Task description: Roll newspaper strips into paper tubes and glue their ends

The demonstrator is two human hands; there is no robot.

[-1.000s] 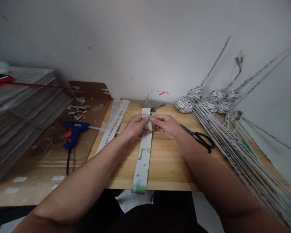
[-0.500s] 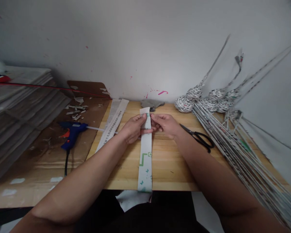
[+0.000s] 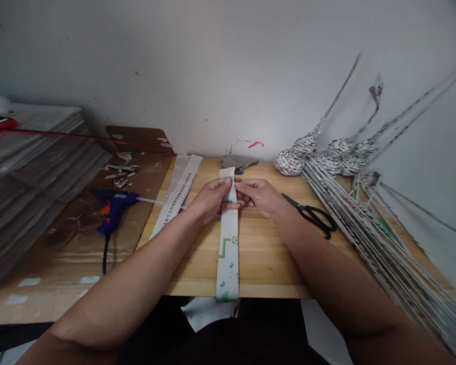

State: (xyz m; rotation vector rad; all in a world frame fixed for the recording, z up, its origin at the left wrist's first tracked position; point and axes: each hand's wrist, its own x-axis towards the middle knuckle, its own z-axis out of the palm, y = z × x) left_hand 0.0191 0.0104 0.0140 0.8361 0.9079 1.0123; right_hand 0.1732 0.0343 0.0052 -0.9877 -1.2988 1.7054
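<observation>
Paper strip (image 3: 228,223) runs along the middle of the worktop (image 3: 273,248), its near end reaching over the front edge; left hand (image 3: 211,198) and right hand (image 3: 259,196) pinch it near its far end. Scissors (image 3: 302,208) lie toward the right edge, grey cloth (image 3: 247,162) by the back edge.

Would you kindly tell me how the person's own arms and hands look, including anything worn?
The left hand and right hand wear no gloves; no sleeve, watch or bracelet shows on the left arm or right arm. Dark clothing shows below.
</observation>
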